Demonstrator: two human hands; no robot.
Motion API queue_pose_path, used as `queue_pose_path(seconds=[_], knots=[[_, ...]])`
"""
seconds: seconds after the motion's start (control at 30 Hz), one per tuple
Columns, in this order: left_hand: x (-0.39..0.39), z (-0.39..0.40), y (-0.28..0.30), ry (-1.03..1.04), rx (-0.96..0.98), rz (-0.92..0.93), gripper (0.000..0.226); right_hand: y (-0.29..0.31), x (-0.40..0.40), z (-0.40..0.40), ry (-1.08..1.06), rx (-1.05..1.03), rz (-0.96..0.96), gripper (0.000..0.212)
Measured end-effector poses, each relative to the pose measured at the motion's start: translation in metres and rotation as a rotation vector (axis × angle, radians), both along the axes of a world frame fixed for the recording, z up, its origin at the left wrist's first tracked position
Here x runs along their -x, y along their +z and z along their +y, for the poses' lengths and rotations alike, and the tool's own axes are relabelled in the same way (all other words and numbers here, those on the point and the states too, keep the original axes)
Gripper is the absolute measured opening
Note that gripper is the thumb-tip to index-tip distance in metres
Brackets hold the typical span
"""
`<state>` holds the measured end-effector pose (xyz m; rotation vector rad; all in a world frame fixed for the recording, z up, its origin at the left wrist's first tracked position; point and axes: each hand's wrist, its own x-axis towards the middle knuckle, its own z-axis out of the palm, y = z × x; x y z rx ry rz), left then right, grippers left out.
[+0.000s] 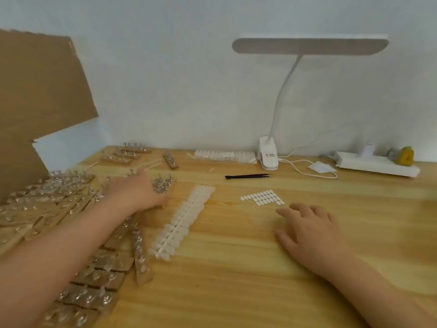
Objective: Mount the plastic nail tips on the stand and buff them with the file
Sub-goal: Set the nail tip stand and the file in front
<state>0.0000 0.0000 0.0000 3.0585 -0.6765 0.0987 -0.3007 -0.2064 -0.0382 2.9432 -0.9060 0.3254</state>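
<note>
The wooden table (236, 268) runs back to the white wall, with bare wood lying nearer than the right hand (309, 230). That hand rests palm down, fingers spread and relaxed, gripping nothing; the sheet of small white stickers (262, 198) sits just past its fingertips. The left hand (136, 192) reaches across crowded wooden stands (59, 204), fingers curled over one stand with metal pegs (163, 184), though I cannot tell whether they actually grip it. A strip of plastic nail tips (182, 221) lies just right of those fingers. Black tweezers (247, 176) lie farther back, well apart.
</note>
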Motion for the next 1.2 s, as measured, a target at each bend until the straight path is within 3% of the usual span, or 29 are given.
queue_pose_path(seconds=[0.13,0.27,0.53,0.7,0.73,0.83,0.87,1.03,1.2], knots=[[-0.012,-0.010,-0.004,-0.053,0.019,0.110,0.079,0.000,0.003,-0.015,0.056,-0.029,-0.008,0.048],[-0.013,-0.026,-0.008,-0.090,0.053,0.087,0.039,0.001,0.004,-0.018,0.108,-0.108,-0.094,0.049],[-0.012,-0.039,-0.007,-0.032,0.108,0.120,0.038,0.003,0.008,-0.030,0.063,-0.238,-0.224,0.052],[0.017,-0.043,0.021,-0.176,0.395,0.140,0.023,0.002,0.018,-0.058,-0.165,-0.329,-0.443,0.060],[0.030,-0.049,0.028,-0.245,0.437,0.153,0.027,0.002,0.021,-0.064,-0.207,-0.342,-0.469,0.061],[0.084,-0.071,0.039,-0.510,0.425,0.227,0.078,-0.003,0.026,-0.078,-0.281,-0.356,-0.496,0.059],[0.103,-0.079,0.039,-0.601,0.400,0.249,0.086,-0.005,0.026,-0.080,-0.293,-0.356,-0.509,0.058],[0.170,-0.103,0.007,-0.892,0.250,0.401,0.082,-0.007,0.030,-0.090,-0.331,-0.428,-0.742,0.050],[0.177,-0.113,-0.018,-0.956,0.153,0.444,0.071,-0.009,0.032,-0.095,-0.306,-0.475,-0.799,0.046]])
